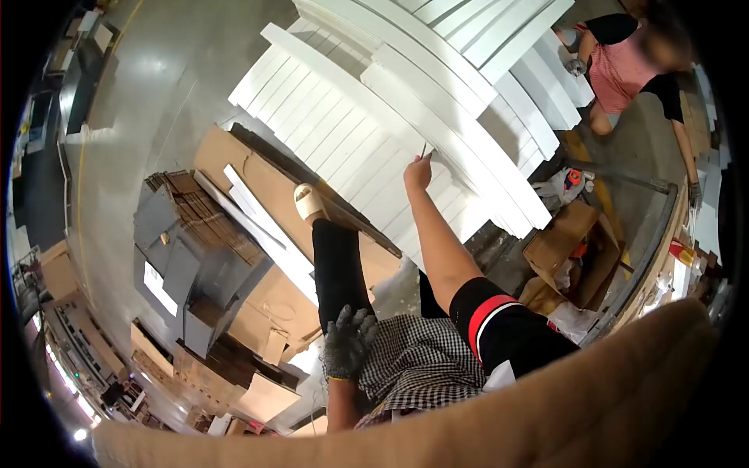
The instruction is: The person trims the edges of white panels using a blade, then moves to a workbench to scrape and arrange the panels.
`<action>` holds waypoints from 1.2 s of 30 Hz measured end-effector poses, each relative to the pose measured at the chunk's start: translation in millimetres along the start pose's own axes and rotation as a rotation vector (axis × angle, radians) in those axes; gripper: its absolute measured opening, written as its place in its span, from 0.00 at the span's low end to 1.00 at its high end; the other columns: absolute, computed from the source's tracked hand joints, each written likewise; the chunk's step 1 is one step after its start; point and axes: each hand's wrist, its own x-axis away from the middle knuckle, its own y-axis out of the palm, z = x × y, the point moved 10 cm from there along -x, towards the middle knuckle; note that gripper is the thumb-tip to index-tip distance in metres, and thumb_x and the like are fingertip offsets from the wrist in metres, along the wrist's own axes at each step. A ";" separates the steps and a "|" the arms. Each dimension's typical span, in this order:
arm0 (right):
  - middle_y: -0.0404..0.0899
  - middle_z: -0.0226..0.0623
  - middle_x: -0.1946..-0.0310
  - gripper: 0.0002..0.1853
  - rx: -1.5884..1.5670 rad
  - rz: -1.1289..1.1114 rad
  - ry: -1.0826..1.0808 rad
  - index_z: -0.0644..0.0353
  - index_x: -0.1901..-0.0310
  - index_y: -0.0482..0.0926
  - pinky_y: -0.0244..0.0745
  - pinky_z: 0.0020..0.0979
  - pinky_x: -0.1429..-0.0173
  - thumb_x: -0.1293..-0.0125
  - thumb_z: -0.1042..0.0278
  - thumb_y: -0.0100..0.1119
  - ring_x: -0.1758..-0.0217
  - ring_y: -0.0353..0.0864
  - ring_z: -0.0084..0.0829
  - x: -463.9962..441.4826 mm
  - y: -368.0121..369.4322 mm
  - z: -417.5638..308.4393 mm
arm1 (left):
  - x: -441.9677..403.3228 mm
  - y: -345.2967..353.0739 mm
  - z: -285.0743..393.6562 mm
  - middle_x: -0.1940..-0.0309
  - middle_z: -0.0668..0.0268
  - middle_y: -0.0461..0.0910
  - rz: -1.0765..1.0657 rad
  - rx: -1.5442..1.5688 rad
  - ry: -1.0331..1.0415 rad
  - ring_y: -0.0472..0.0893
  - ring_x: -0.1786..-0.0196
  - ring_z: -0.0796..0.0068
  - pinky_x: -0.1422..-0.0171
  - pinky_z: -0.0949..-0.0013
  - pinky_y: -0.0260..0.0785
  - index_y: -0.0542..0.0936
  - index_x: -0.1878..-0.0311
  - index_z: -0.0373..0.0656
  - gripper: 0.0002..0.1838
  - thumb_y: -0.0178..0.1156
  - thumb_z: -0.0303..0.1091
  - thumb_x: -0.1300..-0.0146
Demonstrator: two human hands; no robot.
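My right hand is bare and closed around a thin, dark, pointed tool. Too little of the tool shows to name its kind. It sits over a stack of white grooved panels, close to a long white board edge. Down by my thigh, my left hand wears a grey glove, its fingers spread and nothing in them. A black-and-white checked apron covers my lap. My foot in a beige slipper rests beside the panels.
Flat cardboard and white strips lie left of my leg, near grey boards. An open cardboard box stands at right, by a metal rail. Another person crouches at upper right, beyond the white panels.
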 end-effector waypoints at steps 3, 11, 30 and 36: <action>0.71 0.53 0.34 0.24 0.011 0.138 -0.118 0.66 0.31 0.63 0.76 0.44 0.41 0.24 0.66 0.46 0.38 0.77 0.49 3.7 22.7 -24.4 | -17.4 10.4 27.6 0.33 0.53 0.71 -0.032 0.024 0.026 0.74 0.34 0.50 0.29 0.45 0.66 0.66 0.28 0.49 0.32 0.52 0.57 0.28; 0.68 0.42 0.35 0.28 0.516 0.264 -0.670 0.60 0.31 0.65 0.84 0.39 0.59 0.30 0.65 0.57 0.60 0.87 0.42 28.7 14.1 -93.5 | -9.6 18.3 25.1 0.38 0.48 0.74 0.028 0.057 0.022 0.73 0.34 0.46 0.29 0.44 0.66 0.71 0.33 0.46 0.31 0.55 0.57 0.30; 0.81 0.51 0.48 0.41 0.332 -0.764 -0.701 0.61 0.38 0.72 0.75 0.41 0.42 0.49 0.45 0.74 0.44 0.81 0.46 152.9 -65.5 -43.6 | -149.9 65.3 110.5 0.38 0.56 0.75 -0.232 0.007 0.185 0.75 0.35 0.55 0.30 0.48 0.69 0.70 0.32 0.43 0.28 0.48 0.54 0.25; 0.83 0.46 0.49 0.39 0.619 -0.898 -0.855 0.58 0.38 0.74 0.76 0.39 0.43 0.54 0.52 0.73 0.48 0.83 0.44 201.2 -166.1 -20.2 | -154.5 93.8 263.8 0.25 0.53 0.61 -0.717 -0.044 0.491 0.57 0.24 0.43 0.20 0.35 0.43 0.65 0.28 0.44 0.41 0.50 0.67 0.33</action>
